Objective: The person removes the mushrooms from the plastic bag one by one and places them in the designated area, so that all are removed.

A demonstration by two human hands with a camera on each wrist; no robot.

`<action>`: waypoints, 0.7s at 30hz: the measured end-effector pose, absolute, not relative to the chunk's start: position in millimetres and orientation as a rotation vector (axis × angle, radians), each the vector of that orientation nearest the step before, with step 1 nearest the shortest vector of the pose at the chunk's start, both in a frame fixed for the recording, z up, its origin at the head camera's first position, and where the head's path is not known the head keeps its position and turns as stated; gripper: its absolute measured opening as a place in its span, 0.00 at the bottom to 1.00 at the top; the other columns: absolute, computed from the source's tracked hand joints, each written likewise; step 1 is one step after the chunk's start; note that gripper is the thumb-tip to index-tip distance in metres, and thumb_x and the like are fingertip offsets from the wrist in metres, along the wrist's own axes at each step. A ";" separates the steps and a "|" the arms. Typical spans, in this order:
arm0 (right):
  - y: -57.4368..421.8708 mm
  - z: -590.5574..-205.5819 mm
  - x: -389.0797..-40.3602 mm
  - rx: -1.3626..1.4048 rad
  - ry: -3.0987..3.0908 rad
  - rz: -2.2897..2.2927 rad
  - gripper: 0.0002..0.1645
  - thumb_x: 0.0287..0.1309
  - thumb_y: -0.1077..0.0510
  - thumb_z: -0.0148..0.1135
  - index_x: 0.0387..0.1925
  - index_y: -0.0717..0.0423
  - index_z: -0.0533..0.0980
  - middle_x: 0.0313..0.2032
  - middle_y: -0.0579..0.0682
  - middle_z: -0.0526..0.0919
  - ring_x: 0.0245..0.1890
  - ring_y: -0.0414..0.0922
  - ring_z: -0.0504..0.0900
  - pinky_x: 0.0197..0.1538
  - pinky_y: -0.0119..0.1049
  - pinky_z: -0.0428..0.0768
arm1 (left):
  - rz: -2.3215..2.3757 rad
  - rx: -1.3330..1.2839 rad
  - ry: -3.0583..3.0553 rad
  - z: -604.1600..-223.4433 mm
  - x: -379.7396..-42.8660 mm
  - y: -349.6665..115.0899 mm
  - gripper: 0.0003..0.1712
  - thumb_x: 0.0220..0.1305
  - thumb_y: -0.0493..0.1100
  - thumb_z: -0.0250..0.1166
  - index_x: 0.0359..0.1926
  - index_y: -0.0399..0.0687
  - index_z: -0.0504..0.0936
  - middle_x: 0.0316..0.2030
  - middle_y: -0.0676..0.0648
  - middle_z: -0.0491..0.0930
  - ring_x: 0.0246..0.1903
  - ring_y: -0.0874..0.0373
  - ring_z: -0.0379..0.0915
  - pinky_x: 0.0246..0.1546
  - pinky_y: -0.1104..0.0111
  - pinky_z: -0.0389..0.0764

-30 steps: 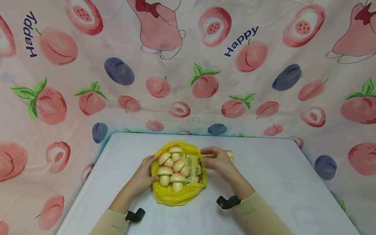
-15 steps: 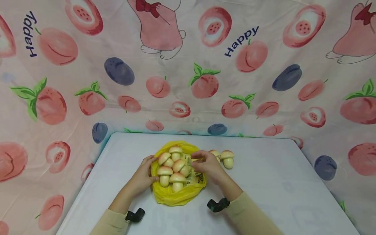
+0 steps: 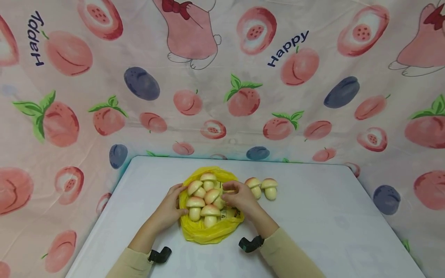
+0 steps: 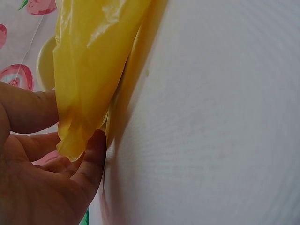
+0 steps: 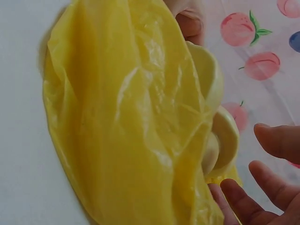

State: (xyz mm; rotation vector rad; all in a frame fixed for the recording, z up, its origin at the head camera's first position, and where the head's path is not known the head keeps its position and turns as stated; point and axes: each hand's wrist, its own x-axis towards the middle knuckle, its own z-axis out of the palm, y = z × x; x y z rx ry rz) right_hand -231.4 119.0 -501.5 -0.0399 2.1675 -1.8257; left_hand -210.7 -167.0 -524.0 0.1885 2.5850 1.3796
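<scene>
A yellow plastic bag [image 3: 210, 235] lies with its mouth rolled wide, holding several toy mushrooms [image 3: 210, 210] with cream stems and reddish caps. My left hand [image 3: 168, 206] holds the bag's left side. In the left wrist view, its thumb and fingers [image 4: 96, 150] curl about the yellow plastic. Over the bag's right side hovers my right hand [image 3: 241, 199], beside the nearest mushroom [image 3: 212, 196]. The right wrist view shows its fingers [image 5: 239, 199] spread apart near a mushroom [image 5: 229, 140], nothing visible between them.
Two more mushrooms [image 3: 253, 184] [image 3: 269, 188] lie side by side on the white table [image 3: 330, 216], right of the bag. Behind the table hangs a pink cloth [image 3: 215, 100] printed with fruit.
My right hand has moved left from the bag's right rim to over its inside, uncovering the two mushrooms on the table. My left hand has kept its place on the bag.
</scene>
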 end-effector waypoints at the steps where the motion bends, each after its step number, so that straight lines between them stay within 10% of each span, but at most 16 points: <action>1: 118.4 -502.2 -231.5 -0.041 2.163 -1.830 0.30 0.67 0.60 0.71 0.68 0.64 0.76 0.67 0.62 0.79 0.54 0.49 0.86 0.53 0.44 0.91 | 1.377 0.187 2.586 -524.0 -210.6 -166.7 0.47 0.67 0.30 0.69 0.83 0.42 0.61 0.87 0.42 0.46 0.86 0.37 0.42 0.83 0.39 0.50; 21: 106.2 -513.2 -236.3 -0.061 2.240 -1.745 0.30 0.60 0.54 0.79 0.62 0.56 0.81 0.64 0.58 0.82 0.50 0.47 0.86 0.49 0.38 0.88 | 1.374 0.192 2.588 -522.1 -210.0 -165.0 0.48 0.67 0.29 0.69 0.84 0.43 0.60 0.87 0.42 0.46 0.86 0.37 0.44 0.83 0.39 0.52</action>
